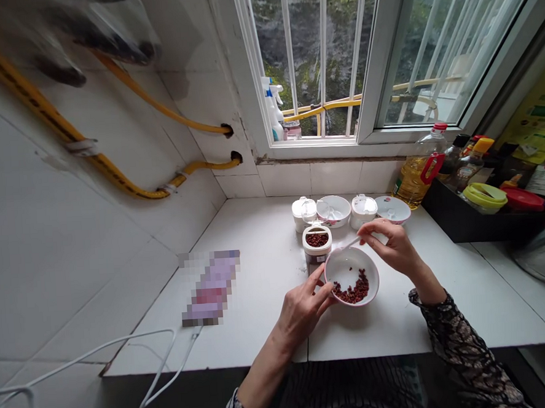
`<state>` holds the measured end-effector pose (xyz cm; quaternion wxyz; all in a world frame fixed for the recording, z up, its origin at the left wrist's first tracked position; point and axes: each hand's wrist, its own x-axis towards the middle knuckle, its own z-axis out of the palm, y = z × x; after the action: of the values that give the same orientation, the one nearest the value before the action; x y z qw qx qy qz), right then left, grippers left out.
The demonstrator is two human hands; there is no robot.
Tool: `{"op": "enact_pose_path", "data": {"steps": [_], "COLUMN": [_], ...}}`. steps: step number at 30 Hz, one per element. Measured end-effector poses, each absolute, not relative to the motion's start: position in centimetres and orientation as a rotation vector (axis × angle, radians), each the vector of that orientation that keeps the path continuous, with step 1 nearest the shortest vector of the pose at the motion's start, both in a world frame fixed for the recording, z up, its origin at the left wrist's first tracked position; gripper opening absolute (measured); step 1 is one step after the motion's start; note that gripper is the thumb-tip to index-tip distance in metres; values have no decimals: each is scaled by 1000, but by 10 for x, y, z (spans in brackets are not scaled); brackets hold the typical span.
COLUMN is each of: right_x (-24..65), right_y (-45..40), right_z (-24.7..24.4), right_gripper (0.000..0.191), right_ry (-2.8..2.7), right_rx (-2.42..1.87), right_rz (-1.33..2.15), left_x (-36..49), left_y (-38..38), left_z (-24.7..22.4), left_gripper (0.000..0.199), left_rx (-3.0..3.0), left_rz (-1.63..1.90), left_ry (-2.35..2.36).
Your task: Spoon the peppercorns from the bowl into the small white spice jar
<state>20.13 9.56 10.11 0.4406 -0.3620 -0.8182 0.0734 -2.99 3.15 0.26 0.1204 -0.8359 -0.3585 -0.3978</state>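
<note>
My left hand (303, 308) holds a white bowl (343, 263) with a pink rim by its left side. Small dark red grains (358, 292), which look like Sichuan peppercorns, lie along the bottom and right of the bowl. Pinched in the fingers of my right hand (392, 246) is a small white spoon (350, 244), slanting left over the bowl's far rim. Just behind the bowl stands a spice jar (316, 257), its lid up, filled with the same grains. I cannot make out whether the spoon carries anything.
Along the back stand two white jars (304, 213) and two bowls (393, 208). An oil bottle (412, 180) and a black bin (455, 217) of condiments are on the right. At left lies a blurred flat object (213, 287) with a white cable (175, 357) trailing over the counter's edge.
</note>
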Motion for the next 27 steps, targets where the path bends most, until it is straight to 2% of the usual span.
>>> {"op": "enact_pose_path", "data": {"steps": [6, 11, 18, 27], "right_x": [199, 190, 196, 206], "right_y": [91, 82, 84, 98], "right_z": [89, 91, 96, 88], "right_gripper": [15, 18, 13, 12], "right_ry": [-2357, -2419, -2085, -1688], "right_rx": [-986, -1000, -1154, -1104], "right_rz": [251, 528, 1126, 1448], "left_x": [-31, -31, -31, -31], "left_y": [31, 31, 31, 31], "left_z": [2, 3, 3, 4], "left_gripper": [14, 12, 16, 16], "left_rx": [-2455, -2484, -2488, -2494], "left_rz": [-1145, -1145, -1163, -1176], "left_ry": [-1071, -1084, -1074, -1075]}}
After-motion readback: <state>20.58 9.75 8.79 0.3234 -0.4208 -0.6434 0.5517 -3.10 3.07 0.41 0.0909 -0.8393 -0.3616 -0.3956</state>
